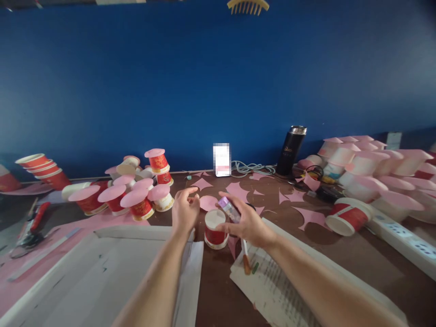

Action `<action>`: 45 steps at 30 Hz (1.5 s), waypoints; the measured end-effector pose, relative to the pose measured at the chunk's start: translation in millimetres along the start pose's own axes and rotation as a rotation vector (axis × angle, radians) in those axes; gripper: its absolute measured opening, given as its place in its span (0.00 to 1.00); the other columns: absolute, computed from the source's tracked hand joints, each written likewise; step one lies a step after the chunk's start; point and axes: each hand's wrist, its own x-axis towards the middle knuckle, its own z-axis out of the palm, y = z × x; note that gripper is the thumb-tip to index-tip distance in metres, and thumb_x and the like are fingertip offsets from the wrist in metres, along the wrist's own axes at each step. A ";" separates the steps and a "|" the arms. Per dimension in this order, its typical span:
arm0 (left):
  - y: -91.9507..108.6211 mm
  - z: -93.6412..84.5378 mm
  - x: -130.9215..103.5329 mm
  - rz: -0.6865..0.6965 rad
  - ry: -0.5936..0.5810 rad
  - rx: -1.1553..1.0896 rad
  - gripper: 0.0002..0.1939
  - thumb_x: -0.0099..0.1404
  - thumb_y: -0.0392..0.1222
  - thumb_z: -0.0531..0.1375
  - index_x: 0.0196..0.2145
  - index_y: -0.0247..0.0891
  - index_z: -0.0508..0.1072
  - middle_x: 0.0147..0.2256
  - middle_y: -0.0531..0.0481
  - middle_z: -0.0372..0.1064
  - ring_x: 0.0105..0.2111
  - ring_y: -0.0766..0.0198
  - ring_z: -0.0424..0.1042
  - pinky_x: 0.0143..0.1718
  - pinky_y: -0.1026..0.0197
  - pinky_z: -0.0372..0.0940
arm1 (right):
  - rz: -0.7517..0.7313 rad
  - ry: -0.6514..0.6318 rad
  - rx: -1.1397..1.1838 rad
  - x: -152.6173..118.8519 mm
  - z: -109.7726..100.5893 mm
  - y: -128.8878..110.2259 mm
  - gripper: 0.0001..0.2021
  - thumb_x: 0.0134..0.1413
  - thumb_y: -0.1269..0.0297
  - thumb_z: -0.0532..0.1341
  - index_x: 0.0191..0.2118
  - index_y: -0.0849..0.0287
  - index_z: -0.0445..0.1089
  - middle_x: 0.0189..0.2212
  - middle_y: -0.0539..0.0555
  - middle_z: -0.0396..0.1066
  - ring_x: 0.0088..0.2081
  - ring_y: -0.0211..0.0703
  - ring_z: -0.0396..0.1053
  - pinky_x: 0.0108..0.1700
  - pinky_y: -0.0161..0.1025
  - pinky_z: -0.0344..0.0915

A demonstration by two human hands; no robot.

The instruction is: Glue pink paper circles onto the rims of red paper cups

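Observation:
Between my hands, a short red paper cup [215, 234] stands upside down on the brown table, its pale round base facing up. My right hand [247, 222] is wrapped round a small tube with a purple cap [229, 209], just above the cup's right side. To the left of the cup, my left hand [185, 209] is raised with its fingers curved and apart, holding nothing. A pink paper disc [208, 203] lies flat behind the cup.
Several red cups topped with pink discs [138, 204] stand at left, and more pink-topped cups [371, 159] are piled at right. A black flask [291, 150], power strip [405, 240], white tray [95, 272], printed sheets [286, 281] and pink scraps [309, 218] surround the work spot.

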 end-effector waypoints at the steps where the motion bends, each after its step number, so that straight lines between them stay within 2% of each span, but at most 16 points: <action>1: 2.4 -1.2 -0.7 0.017 0.017 -0.005 0.14 0.60 0.39 0.55 0.43 0.37 0.73 0.42 0.45 0.71 0.31 0.64 0.71 0.41 0.58 0.68 | 0.025 0.026 0.074 0.5 -1.2 -1.5 0.36 0.39 0.60 0.71 0.57 0.49 0.63 0.44 0.53 0.71 0.30 0.38 0.69 0.29 0.35 0.68; 3: 10.4 -4.4 -4.1 0.087 0.075 -0.018 0.12 0.62 0.39 0.53 0.42 0.37 0.73 0.41 0.45 0.70 0.34 0.63 0.71 0.41 0.59 0.67 | 0.077 0.112 0.257 3.0 -4.9 -4.9 0.29 0.45 0.55 0.68 0.54 0.52 0.65 0.37 0.52 0.72 0.20 0.31 0.61 0.18 0.31 0.59; 6: 29.3 -8.9 -17.0 0.274 0.128 -0.036 0.12 0.65 0.39 0.52 0.43 0.38 0.72 0.41 0.45 0.69 0.42 0.61 0.70 0.44 0.60 0.66 | 0.139 0.309 0.571 10.8 -13.8 -8.2 0.19 0.49 0.49 0.63 0.44 0.55 0.69 0.26 0.47 0.68 0.16 0.29 0.54 0.15 0.29 0.54; 9: 49.5 -9.6 -38.3 0.529 -0.001 -0.039 0.11 0.66 0.39 0.53 0.44 0.40 0.71 0.41 0.46 0.70 0.40 0.64 0.70 0.43 0.62 0.66 | 0.217 0.430 0.831 19.6 -23.5 -8.6 0.18 0.49 0.47 0.62 0.37 0.56 0.69 0.23 0.47 0.65 0.16 0.29 0.54 0.15 0.29 0.55; 12: 62.7 -6.8 -57.0 0.718 -0.177 0.014 0.12 0.66 0.41 0.54 0.47 0.41 0.68 0.38 0.47 0.71 0.38 0.62 0.71 0.39 0.62 0.66 | 0.249 0.489 0.943 23.6 -28.0 -10.1 0.15 0.53 0.50 0.59 0.35 0.57 0.68 0.23 0.47 0.63 0.17 0.30 0.54 0.16 0.29 0.55; 15: 66.0 -4.0 -64.3 0.772 -0.234 0.126 0.15 0.65 0.47 0.56 0.47 0.39 0.66 0.38 0.45 0.70 0.39 0.58 0.70 0.39 0.58 0.65 | 0.237 0.489 1.037 21.5 -24.1 -16.1 0.11 0.56 0.55 0.58 0.36 0.58 0.67 0.24 0.47 0.62 0.18 0.30 0.55 0.17 0.28 0.57; 20: 62.0 -1.5 -61.9 0.757 -0.251 0.192 0.14 0.64 0.52 0.55 0.39 0.38 0.66 0.32 0.46 0.69 0.34 0.56 0.68 0.34 0.56 0.63 | 0.235 0.470 1.148 13.2 -9.8 -28.0 0.07 0.58 0.61 0.56 0.37 0.59 0.67 0.25 0.47 0.62 0.19 0.30 0.57 0.20 0.28 0.61; 25: 61.1 1.5 -60.4 0.743 -0.249 0.140 0.13 0.64 0.50 0.56 0.38 0.37 0.64 0.31 0.48 0.68 0.32 0.57 0.67 0.33 0.55 0.62 | 0.277 0.408 1.200 9.6 -3.4 -31.3 0.08 0.60 0.60 0.55 0.38 0.58 0.67 0.25 0.47 0.64 0.20 0.31 0.61 0.22 0.31 0.64; 33: 64.7 -0.8 -59.5 0.747 -0.203 0.073 0.10 0.64 0.45 0.57 0.40 0.37 0.66 0.31 0.48 0.69 0.33 0.59 0.67 0.35 0.55 0.63 | 0.273 0.339 1.192 11.0 -12.9 -27.0 0.11 0.61 0.61 0.53 0.33 0.59 0.68 0.26 0.50 0.70 0.27 0.35 0.69 0.33 0.34 0.69; 36: 63.3 -5.9 -52.0 0.727 -0.113 0.013 0.11 0.62 0.43 0.59 0.41 0.37 0.68 0.34 0.47 0.70 0.36 0.59 0.68 0.39 0.55 0.64 | 0.317 0.406 1.178 13.1 -20.4 -19.5 0.10 0.61 0.62 0.52 0.34 0.57 0.69 0.33 0.51 0.74 0.32 0.36 0.73 0.35 0.34 0.70; 39: 49.6 -10.9 -33.1 0.529 0.084 -0.009 0.12 0.62 0.45 0.59 0.42 0.38 0.70 0.37 0.46 0.69 0.38 0.60 0.68 0.40 0.58 0.64 | 0.362 0.420 1.158 13.1 -22.6 -16.5 0.08 0.60 0.64 0.54 0.36 0.56 0.70 0.40 0.52 0.76 0.40 0.38 0.75 0.37 0.35 0.72; 41: 33.2 -12.7 -17.1 0.348 0.130 0.053 0.13 0.63 0.48 0.58 0.43 0.38 0.70 0.36 0.47 0.70 0.36 0.60 0.69 0.38 0.59 0.64 | 0.356 0.372 1.132 11.6 -20.2 -17.0 0.07 0.59 0.64 0.57 0.38 0.58 0.71 0.43 0.55 0.75 0.44 0.42 0.74 0.39 0.36 0.72; 42: 23.8 -12.9 -9.6 0.267 0.115 0.102 0.14 0.63 0.49 0.57 0.42 0.39 0.71 0.36 0.47 0.70 0.36 0.60 0.69 0.39 0.59 0.63 | 0.344 0.354 1.119 10.7 -18.4 -17.3 0.07 0.57 0.65 0.58 0.39 0.59 0.71 0.44 0.56 0.75 0.46 0.43 0.73 0.40 0.36 0.73; 45: -1.8 -10.6 5.6 0.046 -0.065 0.268 0.10 0.62 0.46 0.57 0.38 0.40 0.71 0.36 0.48 0.73 0.37 0.58 0.71 0.38 0.59 0.62 | 0.279 0.337 1.086 9.2 -13.3 -16.5 0.05 0.53 0.67 0.62 0.37 0.60 0.71 0.44 0.57 0.75 0.50 0.47 0.71 0.44 0.38 0.72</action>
